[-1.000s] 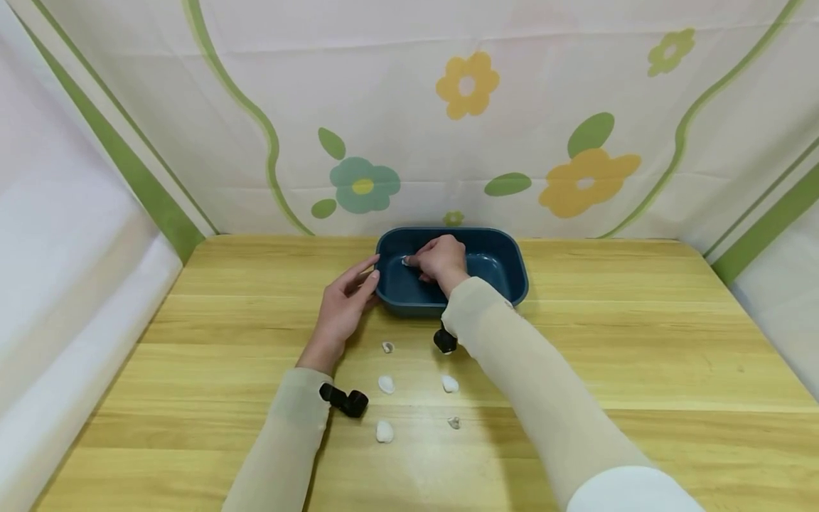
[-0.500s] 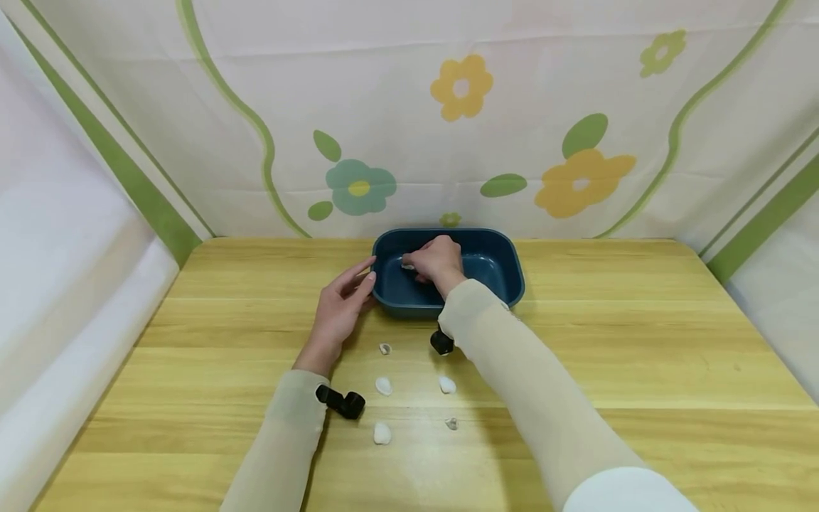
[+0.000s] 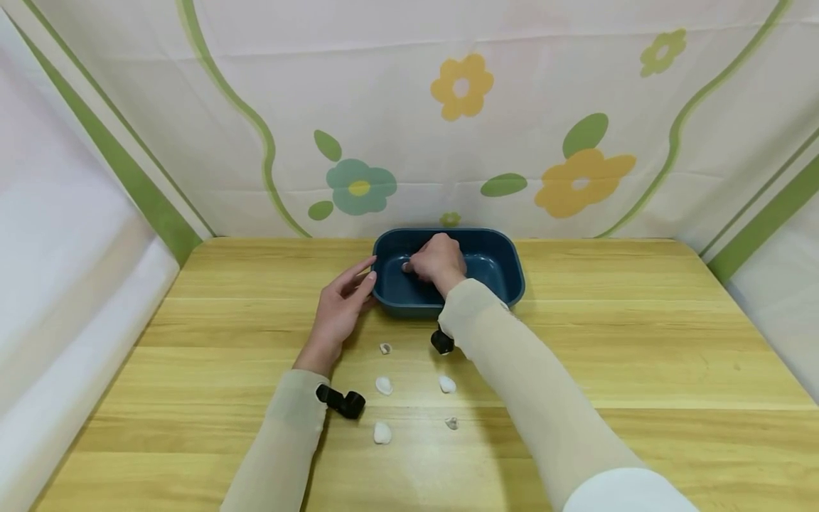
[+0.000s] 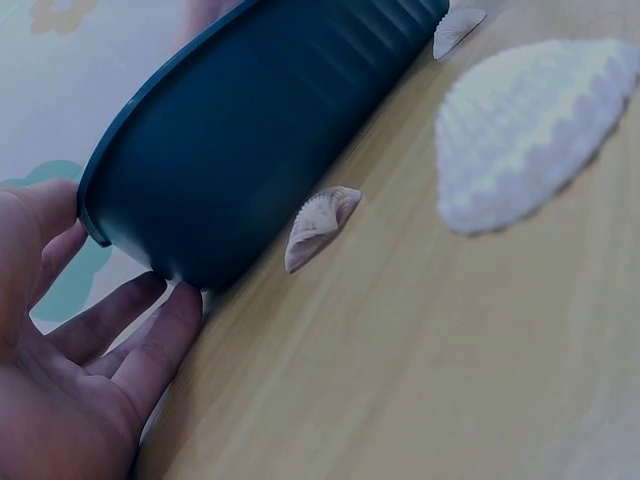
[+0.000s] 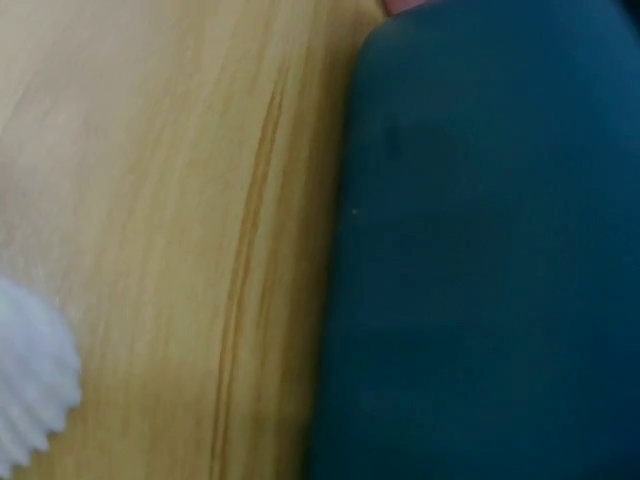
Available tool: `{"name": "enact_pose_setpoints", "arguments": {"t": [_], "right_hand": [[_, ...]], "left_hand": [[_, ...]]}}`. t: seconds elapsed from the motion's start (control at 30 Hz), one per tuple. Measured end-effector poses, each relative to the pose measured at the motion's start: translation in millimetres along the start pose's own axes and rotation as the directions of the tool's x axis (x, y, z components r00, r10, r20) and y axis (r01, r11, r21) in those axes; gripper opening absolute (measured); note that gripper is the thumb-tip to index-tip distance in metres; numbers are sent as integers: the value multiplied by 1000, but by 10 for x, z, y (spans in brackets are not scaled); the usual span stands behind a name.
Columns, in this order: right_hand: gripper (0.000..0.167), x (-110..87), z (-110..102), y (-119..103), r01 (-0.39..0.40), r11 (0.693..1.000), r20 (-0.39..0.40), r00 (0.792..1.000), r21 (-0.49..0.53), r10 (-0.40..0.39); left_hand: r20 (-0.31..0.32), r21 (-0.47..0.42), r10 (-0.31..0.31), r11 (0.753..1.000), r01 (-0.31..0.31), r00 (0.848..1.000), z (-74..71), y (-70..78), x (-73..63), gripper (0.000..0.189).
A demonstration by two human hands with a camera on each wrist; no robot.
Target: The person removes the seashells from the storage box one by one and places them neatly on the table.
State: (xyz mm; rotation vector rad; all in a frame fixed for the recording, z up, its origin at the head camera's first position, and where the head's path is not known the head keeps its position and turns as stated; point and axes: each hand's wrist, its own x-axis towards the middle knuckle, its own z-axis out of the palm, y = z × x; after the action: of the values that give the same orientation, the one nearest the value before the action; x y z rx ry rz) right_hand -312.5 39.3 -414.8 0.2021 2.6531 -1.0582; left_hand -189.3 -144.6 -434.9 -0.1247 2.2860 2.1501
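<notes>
A dark blue rectangular basin stands at the back of the wooden table, against the curtain. My right hand reaches inside it and pinches a small pale seashell near the basin floor; most of that shell is hidden by the fingers. At the basin's left end, my left hand rests its extended fingers against the outer wall. In the left wrist view, the left fingertips touch the wall low down. The right wrist view has mainly the basin's outer side, with the right hand itself out of sight.
In front of the basin lie several shells: a small brownish one, white ones and a greyish one. A white curtain with printed flowers hangs behind the wooden table.
Inside the basin, my right hand has shifted slightly and the shell at its fingertips has turned, with less of it visible. My left hand stays against the basin's left end.
</notes>
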Motion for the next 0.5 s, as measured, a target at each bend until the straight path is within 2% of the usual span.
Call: {"name": "enact_pose_setpoints", "arguments": {"t": [0.07, 0.17, 0.33, 0.5], "right_hand": [[23, -180, -56, -68, 18, 999, -19, 1000, -34, -19], [23, -294, -71, -100, 57, 994, -43, 997, -92, -61], [21, -305, -57, -94, 91, 983, -47, 994, -160, -100], [22, -307, -66, -79, 101, 988, -6, 995, -121, -102]], "left_hand": [[4, -1, 0, 1000, 0, 1000, 1, 4, 0, 40], [4, -2, 2, 1000, -2, 1000, 0, -2, 11, 40], [-1, -5, 3, 1000, -3, 1000, 7, -5, 12, 40], [-9, -2, -4, 1000, 4, 1000, 13, 5, 9, 40]]}}
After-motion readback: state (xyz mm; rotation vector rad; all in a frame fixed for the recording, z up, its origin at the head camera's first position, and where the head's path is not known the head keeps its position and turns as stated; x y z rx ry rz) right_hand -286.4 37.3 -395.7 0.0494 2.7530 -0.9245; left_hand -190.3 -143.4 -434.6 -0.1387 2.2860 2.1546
